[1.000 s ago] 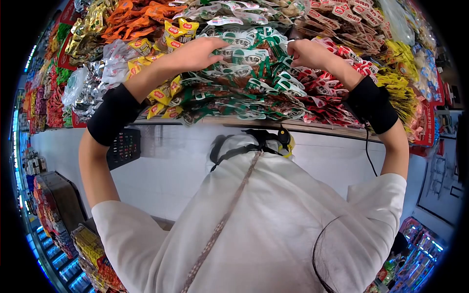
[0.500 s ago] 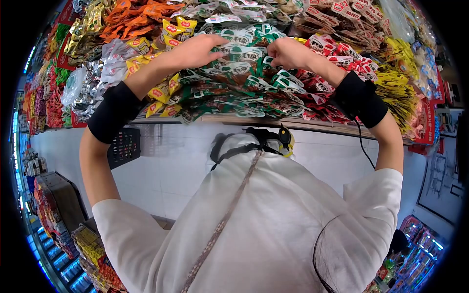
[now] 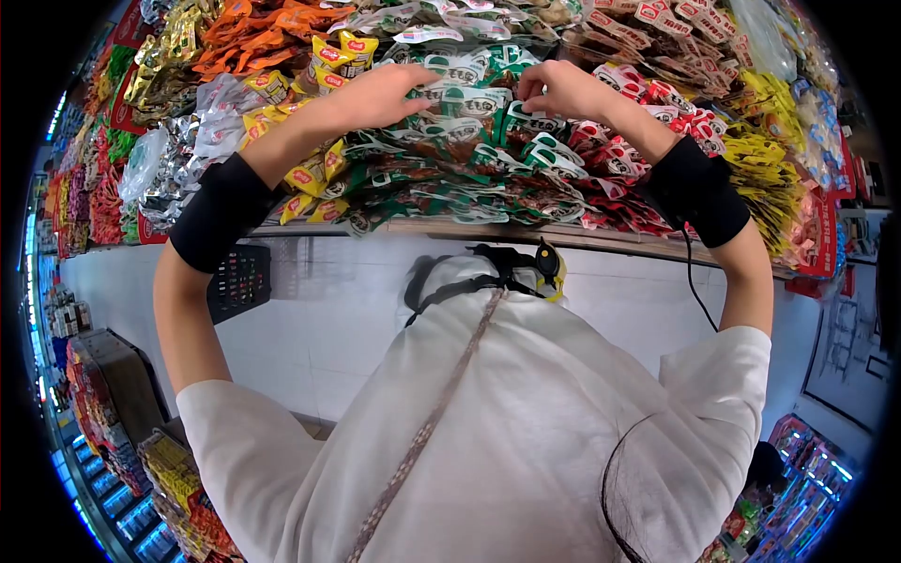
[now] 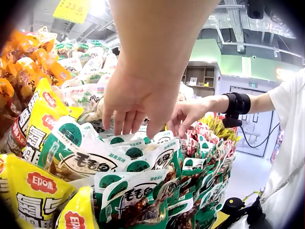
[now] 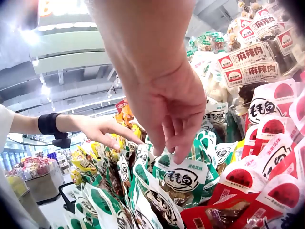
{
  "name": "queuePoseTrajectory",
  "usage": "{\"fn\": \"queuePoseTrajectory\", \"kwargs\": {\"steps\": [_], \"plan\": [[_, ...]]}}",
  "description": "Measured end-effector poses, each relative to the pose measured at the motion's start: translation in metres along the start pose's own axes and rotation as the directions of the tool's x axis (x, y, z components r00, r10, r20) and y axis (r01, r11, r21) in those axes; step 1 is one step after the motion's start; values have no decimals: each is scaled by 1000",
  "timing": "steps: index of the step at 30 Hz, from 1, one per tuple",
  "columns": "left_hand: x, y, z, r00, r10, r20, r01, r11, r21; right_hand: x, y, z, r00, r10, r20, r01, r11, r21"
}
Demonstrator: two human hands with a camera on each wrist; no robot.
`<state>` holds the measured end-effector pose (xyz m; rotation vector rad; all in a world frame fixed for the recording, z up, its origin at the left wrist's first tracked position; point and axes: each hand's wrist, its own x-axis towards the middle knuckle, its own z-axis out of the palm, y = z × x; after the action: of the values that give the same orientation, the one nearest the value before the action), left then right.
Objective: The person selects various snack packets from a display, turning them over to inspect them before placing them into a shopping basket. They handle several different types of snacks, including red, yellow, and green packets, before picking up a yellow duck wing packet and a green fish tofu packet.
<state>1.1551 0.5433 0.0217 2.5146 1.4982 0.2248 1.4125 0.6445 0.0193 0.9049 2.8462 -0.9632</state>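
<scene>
In the head view my left hand (image 3: 380,97) reaches over the green-and-white snack packets (image 3: 474,101), its fingers extended and fingertips at the packets' top edges. The left wrist view shows these fingers pointing down behind a front row of green packets (image 4: 138,193). Opposite it, my right hand (image 3: 568,91) has its thumb and fingers bent down to the upper edge of a green snack packet (image 5: 180,179), pinching it there. Red-and-white packets (image 5: 238,183) stand close beside that packet in the right wrist view.
Yellow packets (image 3: 314,178) border the green ones on the left, with orange packets (image 3: 267,42) behind. Brown packets (image 3: 657,38) lie at the back right. The display's wooden front edge (image 3: 422,227) runs before me. A black basket (image 3: 239,281) is below at the left.
My right hand has moved left from near the red packets to the green ones, and its fingers have spread slightly. My left hand stays in nearly the same place.
</scene>
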Motion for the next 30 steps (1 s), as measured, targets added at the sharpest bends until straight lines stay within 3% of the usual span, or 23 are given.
{"fn": "queuePoseTrajectory", "kwargs": {"steps": [4,7,10,12,14,15,16,20,23,30], "plan": [[0,3,-2,1000,2,-12,-2,1000,1,-12,-9,-14,988,-13,-154,8,1000,-29],[-4,12,-18,998,-43,-46,43,999,-9,-42,-15,-29,964,13,-267,5,998,65],[-17,23,-36,985,-52,-164,41,997,-70,-84,-25,-44,938,156,-310,-98,976,193],[-29,40,-48,962,-147,-231,122,985,-118,-109,-24,-46,907,115,-405,-8,967,256],[-39,42,-47,895,4,-447,-7,1000,-5,-130,-22,-42,866,236,-440,-14,893,450],[-45,44,-45,874,-18,-486,42,998,37,-139,-22,-38,853,232,-467,36,867,496],[-51,49,-46,873,-113,-475,105,994,-43,-147,-21,-33,841,228,-490,86,838,539],[-74,50,-24,831,-237,-503,117,959,-258,-162,-13,0,821,253,-512,182,734,654],[-85,65,-14,785,-422,-453,201,866,-459,-164,-11,23,819,310,-484,178,663,727],[-84,96,16,631,-575,-521,123,737,-664,-152,-9,47,834,302,-462,263,520,813]]}}
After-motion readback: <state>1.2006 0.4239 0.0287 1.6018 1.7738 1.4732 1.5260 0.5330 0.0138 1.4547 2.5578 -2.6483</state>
